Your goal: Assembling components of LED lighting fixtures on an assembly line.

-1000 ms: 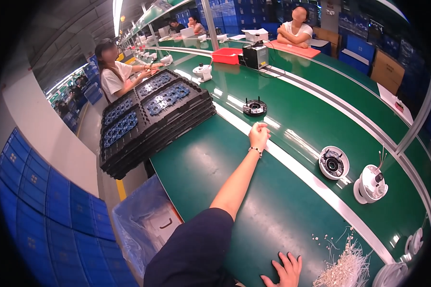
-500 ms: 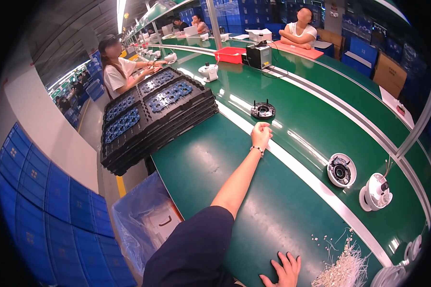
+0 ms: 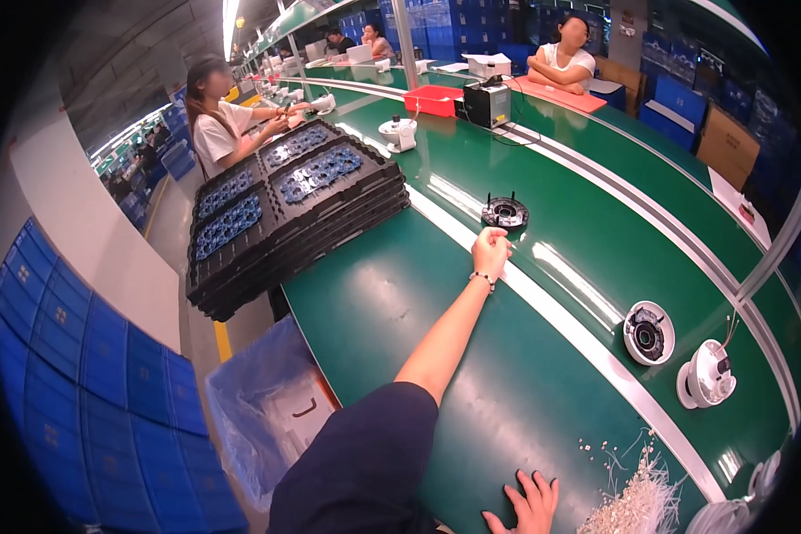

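Observation:
Stretched out to the far edge of the green table, my left hand (image 3: 491,253) has its fingers curled together, with nothing visible in them. Just beyond its fingertips a round black part with upright prongs (image 3: 505,214) lies on the green conveyor belt. Whether the fingers touch it I cannot tell. At the lower edge my right hand (image 3: 529,504) rests on the green tabletop (image 3: 400,289), fingers spread and holding nothing. Beside it is a pile of small white connectors with thin white wires (image 3: 639,498).
Black stacked trays (image 3: 298,227) with blue-wrapped parts stand at the left. White dome housings (image 3: 650,333) and a white camera-like unit (image 3: 707,374) sit on the belt at the right. A red bin (image 3: 433,101) stands farther off. A co-worker (image 3: 222,120) handles something beyond the trays.
The black part and the white housings have shifted right and nearer along the belt. My left hand has moved slightly right, and its fingertips are closer to the black part. My right hand stays put.

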Motion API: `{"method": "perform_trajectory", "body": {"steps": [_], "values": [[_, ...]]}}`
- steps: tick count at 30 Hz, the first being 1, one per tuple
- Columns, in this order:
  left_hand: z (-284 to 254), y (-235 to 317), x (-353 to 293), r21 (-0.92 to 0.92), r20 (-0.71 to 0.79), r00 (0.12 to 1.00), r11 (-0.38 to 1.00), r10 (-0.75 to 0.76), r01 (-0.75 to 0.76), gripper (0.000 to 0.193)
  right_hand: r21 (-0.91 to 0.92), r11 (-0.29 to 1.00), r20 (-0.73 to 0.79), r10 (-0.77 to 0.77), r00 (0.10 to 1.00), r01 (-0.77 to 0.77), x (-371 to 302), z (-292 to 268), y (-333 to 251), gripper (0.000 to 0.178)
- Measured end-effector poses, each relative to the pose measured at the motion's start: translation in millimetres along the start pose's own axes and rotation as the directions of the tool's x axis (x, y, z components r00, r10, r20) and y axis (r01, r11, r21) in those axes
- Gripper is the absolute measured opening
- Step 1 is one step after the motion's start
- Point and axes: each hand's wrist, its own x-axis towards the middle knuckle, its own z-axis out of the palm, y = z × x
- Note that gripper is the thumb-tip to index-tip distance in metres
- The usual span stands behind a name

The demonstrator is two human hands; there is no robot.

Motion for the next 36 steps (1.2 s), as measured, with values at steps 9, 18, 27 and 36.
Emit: {"method": "perform_trajectory", "body": {"steps": [9,18,27,36], "values": [[0.6,-1.3,1.0,0.011,0.007,0.999,0.999,-0.035,0.035,0.012,0.029,0.999,-0.039,-0.041,0.998,0.043,3.7,-7.2,1.2,0.048],[-4.3,-1.4,-0.6,0.005,-0.009,1.000,1.000,-0.003,0.003,0.011,0.095,0.986,-0.157,-0.119,0.980,0.135,-0.8,-11.0,-6.5,0.042],[0.0,17.5,-11.7,0.217,0.134,0.991,0.976,-0.008,-0.022,0.012,-0.101,0.995,-0.288,-0.043,0.957,0.014,-2.8,-20.4,-0.8,0.032],[40.2,-20.8,77.1,0.705,0.581,0.741,0.247,0.335,-0.665,0.046,-0.417,0.810,-0.662,0.041,0.749,-0.413,-60.6,-90.8,9.2,0.026]]}}
